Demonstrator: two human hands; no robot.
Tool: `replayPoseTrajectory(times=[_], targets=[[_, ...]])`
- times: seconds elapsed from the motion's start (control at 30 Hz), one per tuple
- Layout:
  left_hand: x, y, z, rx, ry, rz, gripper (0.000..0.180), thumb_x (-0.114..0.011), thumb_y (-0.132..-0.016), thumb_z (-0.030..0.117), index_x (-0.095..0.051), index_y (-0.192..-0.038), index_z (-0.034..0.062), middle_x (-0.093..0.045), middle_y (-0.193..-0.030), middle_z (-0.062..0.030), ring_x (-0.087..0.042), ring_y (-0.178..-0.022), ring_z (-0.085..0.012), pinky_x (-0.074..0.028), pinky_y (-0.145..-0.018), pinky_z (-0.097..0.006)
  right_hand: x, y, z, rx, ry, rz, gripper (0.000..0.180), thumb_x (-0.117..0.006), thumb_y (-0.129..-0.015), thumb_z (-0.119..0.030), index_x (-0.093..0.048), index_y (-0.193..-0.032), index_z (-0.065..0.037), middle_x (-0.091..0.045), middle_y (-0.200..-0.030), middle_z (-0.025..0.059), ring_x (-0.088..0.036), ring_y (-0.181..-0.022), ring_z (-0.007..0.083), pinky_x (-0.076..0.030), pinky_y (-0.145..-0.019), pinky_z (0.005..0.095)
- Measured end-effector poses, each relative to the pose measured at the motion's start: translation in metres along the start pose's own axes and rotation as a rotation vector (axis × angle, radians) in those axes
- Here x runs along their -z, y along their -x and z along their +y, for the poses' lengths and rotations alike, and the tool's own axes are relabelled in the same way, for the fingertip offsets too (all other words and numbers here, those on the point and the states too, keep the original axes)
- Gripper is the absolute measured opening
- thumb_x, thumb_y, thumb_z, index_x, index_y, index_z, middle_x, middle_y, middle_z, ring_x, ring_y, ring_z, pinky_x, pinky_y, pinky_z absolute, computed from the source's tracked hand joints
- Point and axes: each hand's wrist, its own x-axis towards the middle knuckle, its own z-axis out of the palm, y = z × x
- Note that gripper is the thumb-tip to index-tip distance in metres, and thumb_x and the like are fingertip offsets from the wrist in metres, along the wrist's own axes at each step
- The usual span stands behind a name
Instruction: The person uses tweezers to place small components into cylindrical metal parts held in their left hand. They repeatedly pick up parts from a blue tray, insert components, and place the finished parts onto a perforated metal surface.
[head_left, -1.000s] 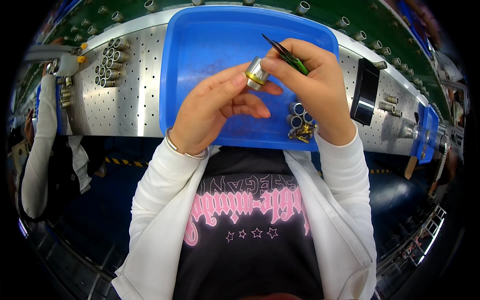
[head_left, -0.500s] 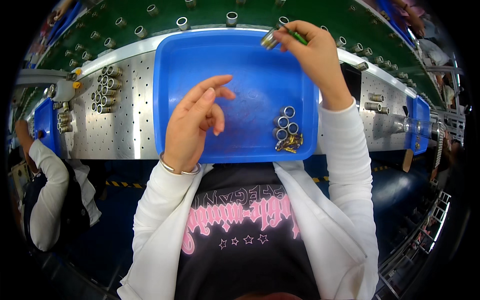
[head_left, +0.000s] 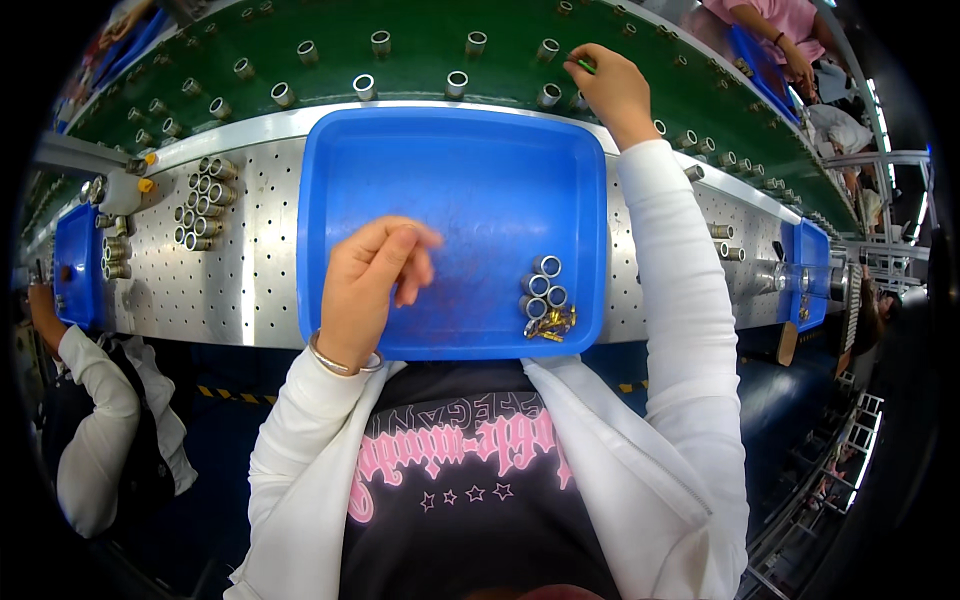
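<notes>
Wearing a black shirt (head_left: 480,545) with ornate pink lettering, upside down in this view, dim outlined characters on its far side and four small outlined stars on its near side.

Gripping a thin green-and-black tool (head_left: 586,67) between thumb and fingertips of the right hand (head_left: 612,95), far right over the green conveyor belt (head_left: 430,70). Standing just left of that hand, on the belt: two hollow silver metal cylinders (head_left: 549,95), one nearer and one farther. Partly hidden beneath the hand: another cylinder.

Holding the left hand (head_left: 370,285) half open above the left part of the blue plastic tray (head_left: 450,117), with fingers loosely curled, blurred and seemingly empty. Grouped in the tray's near right corner, well apart from that hand: four hollow silver rings (head_left: 535,285) beside small gold-coloured parts (head_left: 552,323). Clustered left of the tray on the perforated metal worktop (head_left: 150,285): more silver cylinders.

Compared with half a second ago, reaching farther over the belt with the right hand. Pinching a banded silver cylinder then, showing just the tool there now; cannot tell which cylinder on the belt matches it. Curling the left fingers more closely than before.
</notes>
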Motion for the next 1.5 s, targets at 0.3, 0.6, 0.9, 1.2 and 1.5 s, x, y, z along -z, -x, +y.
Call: replayPoseTrajectory(times=[0.3,0.6,0.9,1.2,1.5], targets=[[0.006,0.004,0.003,-0.057,-0.118,-0.053,0.022,-0.055,-0.087,0.003,-0.059,-0.109,0.0,-0.059,-0.105,-0.0082,-0.058,-0.093,-0.0145,-0.048,-0.077,-0.025,-0.025,-0.027,-0.017,0.035,-0.047,-0.037,0.018,-0.061,-0.081,-0.024,-0.069,-0.091,-0.012,-0.067,-0.086,0.0095,-0.062,-0.082,0.0298,-0.048,-0.07,0.0378],[0.008,-0.01,-0.009,-0.235,-0.217,0.072,0.036,-0.056,-0.084,-0.001,-0.055,-0.12,0.0016,-0.058,-0.111,-0.0113,-0.056,-0.103,-0.0174,-0.044,-0.089,-0.028,0.056,0.095,-0.114,0.053,-0.994,-0.554,0.012,-0.062,-0.082,-0.009,-0.064,-0.09,0.001,-0.063,-0.079,0.0013,-0.052,-0.073,0.0066,-0.042,-0.066,0.021],[-0.002,0.0,-0.007,-0.157,-0.052,0.0,0.044,-0.059,-0.082,-0.005,-0.05,-0.125,0.0029,-0.059,-0.108,-0.0114,-0.059,-0.098,-0.0155,-0.048,-0.086,-0.026,0.061,0.138,-0.133,0.305,-0.77,-0.21,0.02,-0.066,-0.071,-0.005,-0.065,-0.091,-0.007,-0.062,-0.078,0.0065,-0.06,-0.065,0.019,-0.045,-0.057,0.0258],[0.001,0.006,-0.002,-0.007,0.174,-0.033,0.045,-0.056,-0.086,0.002,-0.044,-0.129,0.0029,-0.058,-0.111,-0.0132,-0.059,-0.1,-0.0172,-0.046,-0.09,-0.027,0.066,0.146,-0.144,0.387,-0.881,-0.207,0.021,-0.064,-0.067,0.002,-0.063,-0.085,-0.006,-0.06,-0.08,0.0069,-0.059,-0.068,0.0205,-0.046,-0.06,0.0267],[-0.001,0.004,0.0,0.093,0.362,-0.057,0.045,-0.056,-0.089,0.013,-0.041,-0.13,0.0033,-0.056,-0.116,-0.0147,-0.059,-0.101,-0.0197,-0.046,-0.09,-0.03,0.067,0.156,-0.141,-0.013,-1.467,-0.454,0.006,-0.061,-0.084,-0.003,-0.059,-0.089,0.0,-0.061,-0.085,0.0043,-0.055,-0.08,0.0097,-0.044,-0.07,0.0241]])
